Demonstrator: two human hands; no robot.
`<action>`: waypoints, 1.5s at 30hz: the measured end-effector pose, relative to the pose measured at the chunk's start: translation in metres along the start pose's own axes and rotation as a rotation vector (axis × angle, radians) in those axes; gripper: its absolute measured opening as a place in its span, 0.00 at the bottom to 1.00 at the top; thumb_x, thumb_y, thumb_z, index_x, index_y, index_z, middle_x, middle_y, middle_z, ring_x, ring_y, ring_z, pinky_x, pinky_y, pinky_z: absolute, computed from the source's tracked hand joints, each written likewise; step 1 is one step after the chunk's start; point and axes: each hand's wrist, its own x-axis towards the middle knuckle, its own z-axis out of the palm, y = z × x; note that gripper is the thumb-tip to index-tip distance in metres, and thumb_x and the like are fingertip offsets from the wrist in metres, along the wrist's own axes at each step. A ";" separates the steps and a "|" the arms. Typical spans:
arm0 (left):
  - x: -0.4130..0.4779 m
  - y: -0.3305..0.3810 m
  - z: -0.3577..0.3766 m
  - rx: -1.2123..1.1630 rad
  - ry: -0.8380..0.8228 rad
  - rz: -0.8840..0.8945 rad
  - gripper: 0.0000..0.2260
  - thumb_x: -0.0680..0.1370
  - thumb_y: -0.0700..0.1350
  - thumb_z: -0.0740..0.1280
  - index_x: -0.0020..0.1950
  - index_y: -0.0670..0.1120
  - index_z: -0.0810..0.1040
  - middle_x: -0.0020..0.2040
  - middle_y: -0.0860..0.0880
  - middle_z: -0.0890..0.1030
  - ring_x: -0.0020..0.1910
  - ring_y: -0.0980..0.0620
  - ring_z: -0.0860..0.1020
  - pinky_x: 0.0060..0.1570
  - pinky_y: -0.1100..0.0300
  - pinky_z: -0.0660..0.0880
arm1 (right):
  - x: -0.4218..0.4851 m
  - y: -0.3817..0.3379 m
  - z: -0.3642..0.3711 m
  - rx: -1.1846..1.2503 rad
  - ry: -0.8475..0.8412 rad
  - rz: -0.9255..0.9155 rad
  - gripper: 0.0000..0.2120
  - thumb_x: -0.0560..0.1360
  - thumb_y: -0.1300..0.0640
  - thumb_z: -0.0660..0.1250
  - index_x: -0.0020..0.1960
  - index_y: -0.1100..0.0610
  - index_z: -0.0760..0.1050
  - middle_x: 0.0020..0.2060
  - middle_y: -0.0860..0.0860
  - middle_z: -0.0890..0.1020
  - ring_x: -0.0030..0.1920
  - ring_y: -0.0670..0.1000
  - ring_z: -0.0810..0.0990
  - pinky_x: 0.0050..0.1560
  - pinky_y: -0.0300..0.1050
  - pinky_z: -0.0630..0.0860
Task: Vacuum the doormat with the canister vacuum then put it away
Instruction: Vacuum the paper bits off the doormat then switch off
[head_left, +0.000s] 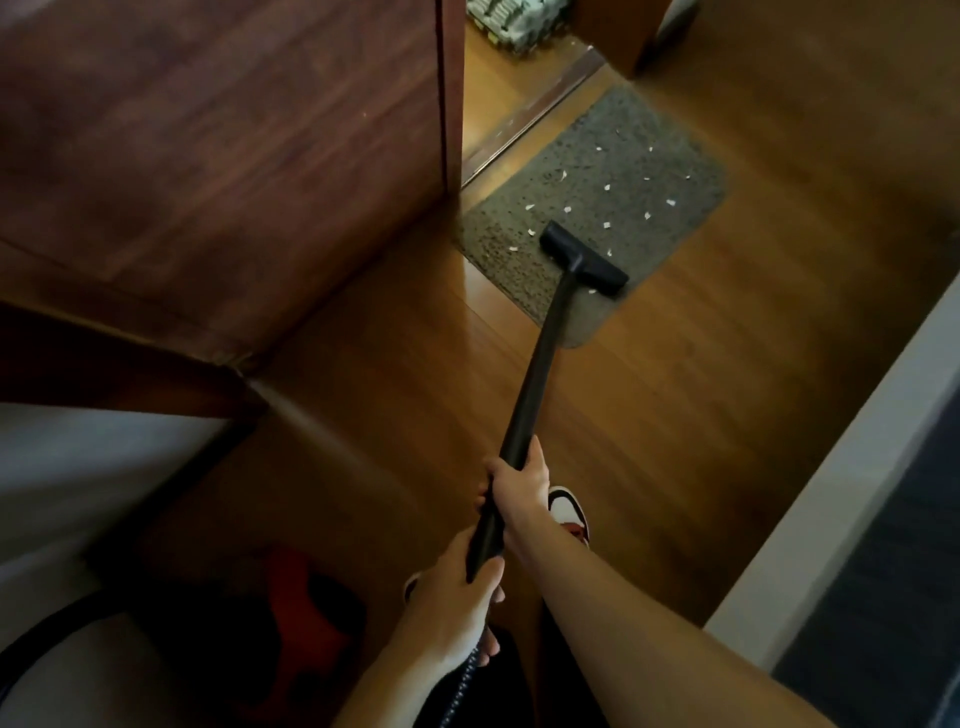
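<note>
Both hands curl around a black vacuum tube (540, 364), the right hand (519, 483) higher and the left hand (457, 597) just below it at 6 o'clock. The tube's brush head (584, 257) rests on a grey doormat (623, 171) at 1 o'clock, dotted with white scraps (607, 187). A blurred red and black vacuum (296, 623) sits at 7 o'clock.

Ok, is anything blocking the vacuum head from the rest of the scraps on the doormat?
Nothing visible. The nozzle sits at the near edge of the doormat, white scraps ahead on open mat. Only the door stands close, at the mat's left corner.
</note>
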 end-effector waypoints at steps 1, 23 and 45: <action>0.002 -0.003 0.001 -0.019 -0.022 -0.007 0.12 0.83 0.50 0.60 0.66 0.58 0.68 0.48 0.43 0.80 0.27 0.47 0.77 0.29 0.56 0.77 | 0.000 0.007 -0.001 -0.019 0.002 -0.008 0.28 0.80 0.65 0.65 0.76 0.47 0.63 0.39 0.56 0.77 0.25 0.48 0.75 0.29 0.44 0.76; 0.014 -0.070 0.026 0.006 -0.046 -0.107 0.12 0.83 0.53 0.55 0.67 0.59 0.64 0.45 0.45 0.79 0.27 0.50 0.78 0.30 0.59 0.77 | -0.017 0.076 -0.017 -0.095 -0.059 0.009 0.31 0.80 0.64 0.65 0.78 0.45 0.59 0.37 0.55 0.77 0.26 0.48 0.76 0.27 0.44 0.76; 0.033 -0.169 0.012 -0.260 0.196 -0.067 0.12 0.83 0.50 0.59 0.48 0.50 0.80 0.43 0.48 0.82 0.41 0.48 0.81 0.47 0.48 0.78 | -0.003 0.135 0.000 -0.359 0.083 -0.119 0.34 0.79 0.67 0.64 0.79 0.44 0.59 0.43 0.58 0.81 0.30 0.51 0.78 0.28 0.43 0.77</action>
